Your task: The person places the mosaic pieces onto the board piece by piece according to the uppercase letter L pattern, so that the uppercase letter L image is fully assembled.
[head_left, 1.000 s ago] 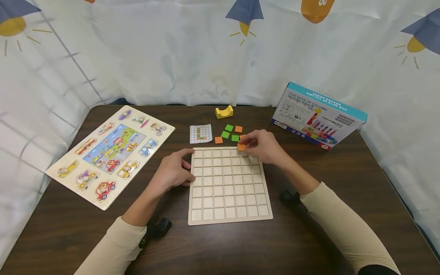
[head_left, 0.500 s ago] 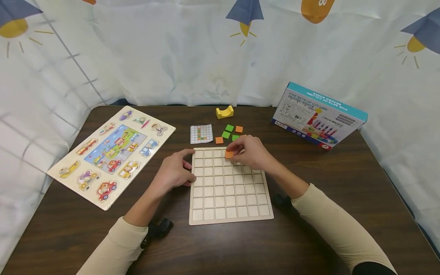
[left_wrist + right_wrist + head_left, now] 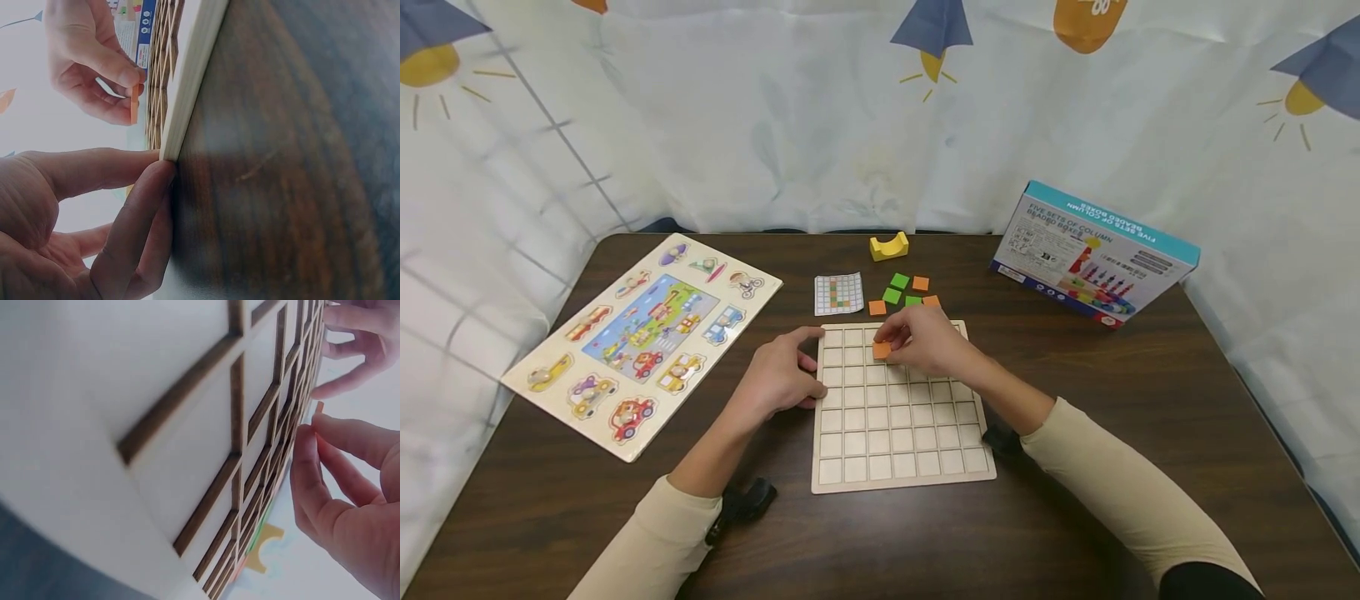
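Observation:
A pale wooden grid board (image 3: 904, 488) lies flat on the dark table. My left hand (image 3: 778, 371) holds its left edge, the thumb and a fingertip set apart along that side. In the left wrist view, fingertips (image 3: 164, 172) of this hand press right at the board's edge. Above the upper part of the grid, my right hand (image 3: 921, 340) pinches a small orange square tile (image 3: 882, 351) between thumb and fingers. The right wrist view shows this tile edge-on at the fingertips. Beyond the board lie several loose green tiles (image 3: 900, 281) and orange tiles (image 3: 921, 284).
A small printed pattern card (image 3: 838, 294) lies behind the board, near a yellow curved block (image 3: 889, 247). At left is a picture puzzle board (image 3: 647, 333) with vehicles. A toy box (image 3: 1090, 254) stands at the back right, before a patterned white curtain (image 3: 820, 108).
My right hand has carried the orange tile from the board's far edge leftward and slightly nearer, over the upper cells. The left hand has kept its place on the board.

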The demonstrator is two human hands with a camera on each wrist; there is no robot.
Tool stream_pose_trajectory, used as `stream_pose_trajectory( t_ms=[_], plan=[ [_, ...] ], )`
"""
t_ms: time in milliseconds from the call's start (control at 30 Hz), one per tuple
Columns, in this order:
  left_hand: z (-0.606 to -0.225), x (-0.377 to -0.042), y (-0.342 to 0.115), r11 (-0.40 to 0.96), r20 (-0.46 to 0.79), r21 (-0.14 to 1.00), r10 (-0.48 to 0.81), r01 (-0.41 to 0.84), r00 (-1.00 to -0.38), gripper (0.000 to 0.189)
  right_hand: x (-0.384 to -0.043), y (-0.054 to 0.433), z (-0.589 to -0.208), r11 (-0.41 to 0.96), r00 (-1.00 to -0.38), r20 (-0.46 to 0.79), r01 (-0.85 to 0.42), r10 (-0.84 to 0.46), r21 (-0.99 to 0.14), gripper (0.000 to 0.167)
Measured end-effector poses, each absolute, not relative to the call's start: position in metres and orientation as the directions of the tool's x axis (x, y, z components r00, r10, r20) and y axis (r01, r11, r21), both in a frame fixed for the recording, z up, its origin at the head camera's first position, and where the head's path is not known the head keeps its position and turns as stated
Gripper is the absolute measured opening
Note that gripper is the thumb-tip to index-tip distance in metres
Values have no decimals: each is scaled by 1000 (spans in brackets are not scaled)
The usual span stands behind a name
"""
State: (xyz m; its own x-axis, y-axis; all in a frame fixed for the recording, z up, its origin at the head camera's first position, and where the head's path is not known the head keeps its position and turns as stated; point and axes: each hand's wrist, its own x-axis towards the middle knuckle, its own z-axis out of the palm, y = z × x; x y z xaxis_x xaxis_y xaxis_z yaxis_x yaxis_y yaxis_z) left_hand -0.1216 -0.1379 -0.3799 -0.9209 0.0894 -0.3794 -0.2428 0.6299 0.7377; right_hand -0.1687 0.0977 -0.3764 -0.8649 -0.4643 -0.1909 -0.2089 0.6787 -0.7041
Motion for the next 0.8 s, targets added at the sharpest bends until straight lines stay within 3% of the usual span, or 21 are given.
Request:
stream_pose_trajectory(
  t_ms=[800],
  plan=[
    [-381, -122, -139, 622, -376, 745, 95, -240, -922, 87, -170, 81, -380, 729, -848, -186, -291, -496, -619, 20]
  ],
)
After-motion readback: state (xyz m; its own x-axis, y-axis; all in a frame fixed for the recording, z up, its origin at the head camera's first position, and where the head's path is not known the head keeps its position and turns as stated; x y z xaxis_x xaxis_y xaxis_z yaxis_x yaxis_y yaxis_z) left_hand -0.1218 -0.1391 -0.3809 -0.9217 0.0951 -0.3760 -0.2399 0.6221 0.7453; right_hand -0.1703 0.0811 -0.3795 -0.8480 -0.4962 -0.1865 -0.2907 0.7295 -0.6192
